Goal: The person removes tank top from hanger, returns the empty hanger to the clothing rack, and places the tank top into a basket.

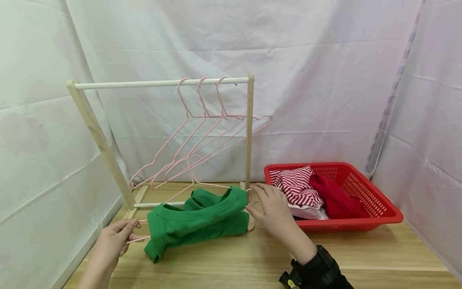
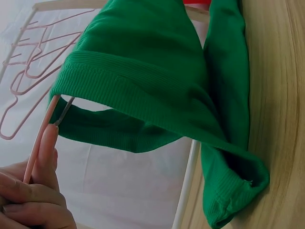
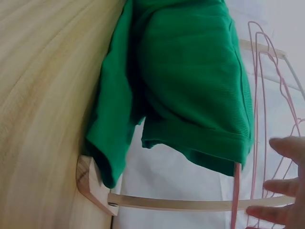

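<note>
A green garment [image 1: 202,216] with ribbed edges hangs on a pink hanger [image 1: 182,192] above the tabletop, its lower part close to the wood. At the garment's left side my left hand [image 1: 114,241] pinches the hanger's end, which comes out of a ribbed opening. The left wrist view shows that hand's fingers [image 2: 45,195] curled on the pink bar. My right hand [image 1: 272,210] is at the hanger's right end, beside the garment's other opening. In the right wrist view its fingers [image 3: 281,186] are spread and fairly straight near the pink bar; its thumb is out of that view.
Behind the garment stands a wooden rack [image 1: 249,132] with a white rail [image 1: 144,84]. Three pink hangers [image 1: 187,114] hang from the rail. On the right, a red plastic basket [image 1: 388,214] holds a red-and-white striped cloth [image 1: 297,186] and a dark red cloth [image 1: 339,200].
</note>
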The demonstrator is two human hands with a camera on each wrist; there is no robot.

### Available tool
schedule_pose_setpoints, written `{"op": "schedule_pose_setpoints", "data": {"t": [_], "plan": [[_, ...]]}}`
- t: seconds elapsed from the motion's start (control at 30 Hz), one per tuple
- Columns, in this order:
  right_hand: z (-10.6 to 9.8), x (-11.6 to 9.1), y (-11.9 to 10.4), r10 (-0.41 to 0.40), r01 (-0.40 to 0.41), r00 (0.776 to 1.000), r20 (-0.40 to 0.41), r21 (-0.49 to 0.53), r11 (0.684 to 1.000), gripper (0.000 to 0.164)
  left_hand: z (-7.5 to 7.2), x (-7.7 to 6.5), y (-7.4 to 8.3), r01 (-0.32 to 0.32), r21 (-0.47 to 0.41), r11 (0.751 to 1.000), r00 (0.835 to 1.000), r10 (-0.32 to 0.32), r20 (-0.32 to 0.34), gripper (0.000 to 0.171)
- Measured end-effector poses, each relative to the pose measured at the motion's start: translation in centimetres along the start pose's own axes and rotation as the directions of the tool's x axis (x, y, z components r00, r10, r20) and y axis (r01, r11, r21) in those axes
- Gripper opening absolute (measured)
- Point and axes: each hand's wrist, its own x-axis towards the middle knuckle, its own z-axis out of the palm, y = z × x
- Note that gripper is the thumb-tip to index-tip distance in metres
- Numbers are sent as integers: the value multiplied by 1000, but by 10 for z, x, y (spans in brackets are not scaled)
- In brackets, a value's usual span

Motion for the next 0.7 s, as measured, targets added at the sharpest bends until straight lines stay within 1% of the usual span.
{"op": "schedule_pose_setpoints", "data": {"t": [0.07,0.13,0.27,0.4,0.5,0.7], "plan": [[3,-1,0,33,-31,997,69,-30,999,59,1,0,1,-15,19,1000,1000,15,3,27],[5,-2,0,63,-59,990,124,-37,998,62,2,1,3,-27,32,999,1000,26,5,27],[7,-3,0,91,-92,976,196,-7,996,58,3,1,6,-50,58,997,999,48,24,30],[9,-5,1,79,-81,963,256,-5,997,52,4,2,10,-63,89,994,997,59,48,32],[11,-7,2,73,-71,953,293,-17,997,47,4,2,13,-69,108,992,997,64,51,33],[10,-10,1,96,-104,933,347,3,995,40,4,1,18,-76,139,987,996,70,53,33]]}}
